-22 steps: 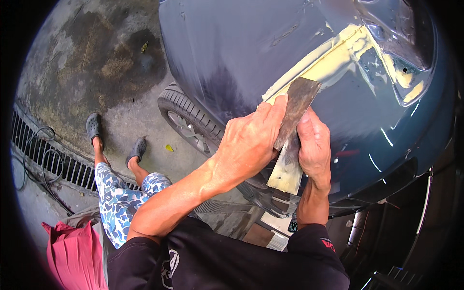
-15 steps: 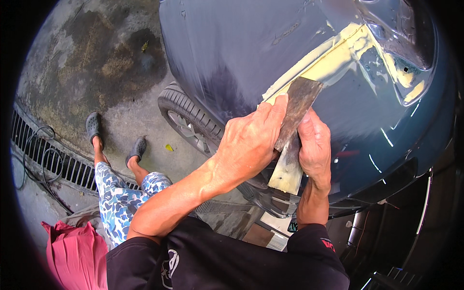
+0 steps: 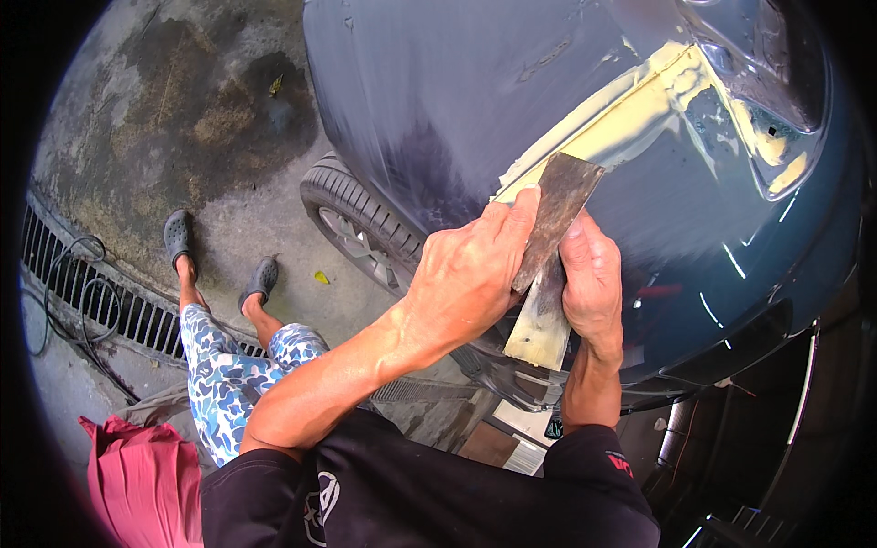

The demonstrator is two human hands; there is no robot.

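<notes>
Closed around its edge, my left hand [image 3: 470, 274] grips a dark, stained putty spreader [image 3: 559, 210], a flat rectangular blade. My right hand [image 3: 592, 283] is closed on a second putty spreader [image 3: 537, 336], whose lower end is coated cream. The two blades cross between my hands, the dark one on top. Just beyond them, cream body filler [image 3: 630, 119] lies in a long band across a grey car panel [image 3: 438, 82]. The fingers behind the blades are mostly hidden.
Below the panel at left is a car wheel [image 3: 356, 219]. Farther right is a tail-light recess [image 3: 754, 64] with filler along its edge. A drain grate [image 3: 100, 283] and black cable [image 3: 82, 301] lie on the concrete floor. A pink cloth [image 3: 142, 475] is at lower left.
The dark spreader and both hands have shifted slightly; its upper end sits a little lower and to the left. Both hands keep their hold.
</notes>
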